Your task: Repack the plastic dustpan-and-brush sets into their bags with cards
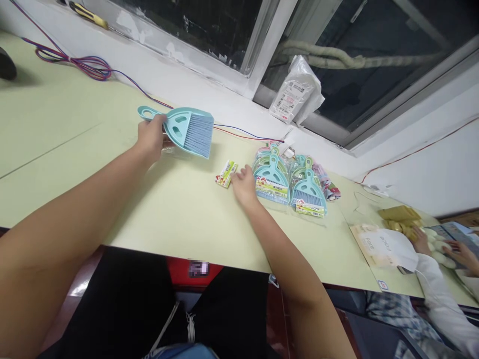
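My left hand [151,134] is closed around the handle side of a light-blue dustpan [175,130] with a grey-blue brush [199,134] nested in it, held above the table. Right of it, my right hand [245,185] has its thumb and finger at the edge of a small yellow-green and white label card [226,173], seemingly pinching it; its other fingers are curled. Just beyond this hand lie packed dustpan-and-brush sets in clear bags with similar labels, one stack [272,177] nearer and another stack [309,194] to its right.
Red and blue wires [90,67] run along the back of the pale table [179,209]. A white plastic package [295,92] leans at the window, and a screwdriver [90,15] lies on the sill. At right, another person's hands [462,254] work beside white rounded items.
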Demonstrator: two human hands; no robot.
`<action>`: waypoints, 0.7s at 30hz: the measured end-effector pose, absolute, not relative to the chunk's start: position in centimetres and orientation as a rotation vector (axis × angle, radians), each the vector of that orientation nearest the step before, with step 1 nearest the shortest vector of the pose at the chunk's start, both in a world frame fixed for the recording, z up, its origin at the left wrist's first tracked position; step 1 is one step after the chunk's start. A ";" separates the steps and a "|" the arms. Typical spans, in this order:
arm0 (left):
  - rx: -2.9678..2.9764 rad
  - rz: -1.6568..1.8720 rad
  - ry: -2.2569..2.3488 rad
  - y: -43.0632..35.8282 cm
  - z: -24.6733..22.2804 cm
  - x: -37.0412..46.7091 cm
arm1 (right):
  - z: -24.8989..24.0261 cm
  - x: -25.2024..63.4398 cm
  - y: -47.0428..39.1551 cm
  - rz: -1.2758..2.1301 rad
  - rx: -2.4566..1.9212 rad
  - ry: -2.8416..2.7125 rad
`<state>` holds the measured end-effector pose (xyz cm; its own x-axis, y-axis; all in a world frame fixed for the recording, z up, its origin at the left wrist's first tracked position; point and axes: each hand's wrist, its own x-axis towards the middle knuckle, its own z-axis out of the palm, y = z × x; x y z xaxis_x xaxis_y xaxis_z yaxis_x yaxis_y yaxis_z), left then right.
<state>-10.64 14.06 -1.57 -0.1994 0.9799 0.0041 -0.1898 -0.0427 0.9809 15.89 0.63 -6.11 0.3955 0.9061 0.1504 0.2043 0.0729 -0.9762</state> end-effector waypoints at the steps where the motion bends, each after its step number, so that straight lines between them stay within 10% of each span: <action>1: 0.983 1.456 1.187 14.0 -1.6 -10.6 | -6.0 15.8 0.2 0.589 -1.460 -1.208; 21: 1.054 1.385 1.196 13.6 -1.7 -10.0 | -6.9 14.7 -0.9 0.348 -1.684 -1.817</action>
